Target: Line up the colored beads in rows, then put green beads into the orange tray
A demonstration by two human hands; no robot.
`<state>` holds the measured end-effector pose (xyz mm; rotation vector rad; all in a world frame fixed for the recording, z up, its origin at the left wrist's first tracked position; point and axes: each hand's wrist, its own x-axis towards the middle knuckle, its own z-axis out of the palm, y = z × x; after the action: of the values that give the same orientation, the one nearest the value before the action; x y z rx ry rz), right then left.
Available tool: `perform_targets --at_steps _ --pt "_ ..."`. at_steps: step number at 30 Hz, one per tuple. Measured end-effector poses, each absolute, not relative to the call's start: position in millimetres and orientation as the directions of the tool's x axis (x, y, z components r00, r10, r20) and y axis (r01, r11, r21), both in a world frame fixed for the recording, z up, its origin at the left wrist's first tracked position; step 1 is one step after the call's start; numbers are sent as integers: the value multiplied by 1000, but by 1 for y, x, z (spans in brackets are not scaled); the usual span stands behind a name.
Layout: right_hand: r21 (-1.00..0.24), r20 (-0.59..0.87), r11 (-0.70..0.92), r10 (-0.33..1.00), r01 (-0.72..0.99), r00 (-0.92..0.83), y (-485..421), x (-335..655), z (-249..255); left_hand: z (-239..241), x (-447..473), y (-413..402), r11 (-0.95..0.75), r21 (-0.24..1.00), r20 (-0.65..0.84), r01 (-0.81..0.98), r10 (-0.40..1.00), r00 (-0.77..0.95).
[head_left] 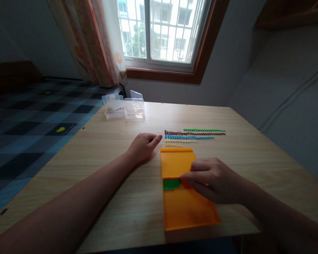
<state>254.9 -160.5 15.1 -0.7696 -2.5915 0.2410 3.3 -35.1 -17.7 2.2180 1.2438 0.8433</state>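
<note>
An orange tray (pixel 187 211) lies lengthwise before me, with a raised crossbar dividing it. Green pieces (pixel 171 183) are packed together just below that bar, against the tray's left wall. My right hand (pixel 214 180) reaches in from the right, index fingertip and thumb pinched at the bar beside the green pieces; anything between the fingertips is too small to make out. My left hand (pixel 143 146) rests on the table as a loose fist, left of the tray, its thumb pointing toward rows of tiny pieces. Those rows are green (pixel 204 130), dark brown (pixel 194 133), blue (pixel 189 137), cream (pixel 181 141) and yellow (pixel 173 145).
Clear plastic boxes (pixel 134 114) with raised lids stand at the back left of the wooden table (pixel 116 141). A bed with a checked cover (pixel 55 106) adjoins the left side. Beyond the far edge are a curtain (pixel 88 46) and a barred window (pixel 169 31).
</note>
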Motion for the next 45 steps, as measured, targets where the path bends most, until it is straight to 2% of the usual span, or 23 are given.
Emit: perform_targets --at_steps 5,9,14,16,21,25,31,37,45 --pt "-350 598 821 567 451 -567 -148 265 13 -17 3 -34 -485 649 284 586 869 406" --pt "-350 742 750 588 561 -323 -131 274 9 -16 2 -34 -475 656 280 587 875 395" --pt "-406 786 573 616 712 -46 -106 291 0 -16 1 -33 -475 660 282 582 875 394" --pt "-410 782 506 623 759 7 -95 298 -1 -16 1 -32 -473 658 281 586 876 393" --pt "-310 636 369 766 877 -98 -62 307 6 -15 2 -31 -465 666 278 584 881 384" --pt "-231 376 228 918 946 -130 -23 299 12 -17 1 -30 -461 670 279 581 883 378" --pt "-188 192 163 973 969 -126 21 281 18 -19 0 -28 -462 679 290 570 883 370" --pt "-151 77 152 987 977 -141 28 272 18 -20 1 -29 -459 687 287 563 884 369" --pt "-130 39 125 992 984 -120 31 269 12 -19 2 -30 -463 687 289 560 881 375"
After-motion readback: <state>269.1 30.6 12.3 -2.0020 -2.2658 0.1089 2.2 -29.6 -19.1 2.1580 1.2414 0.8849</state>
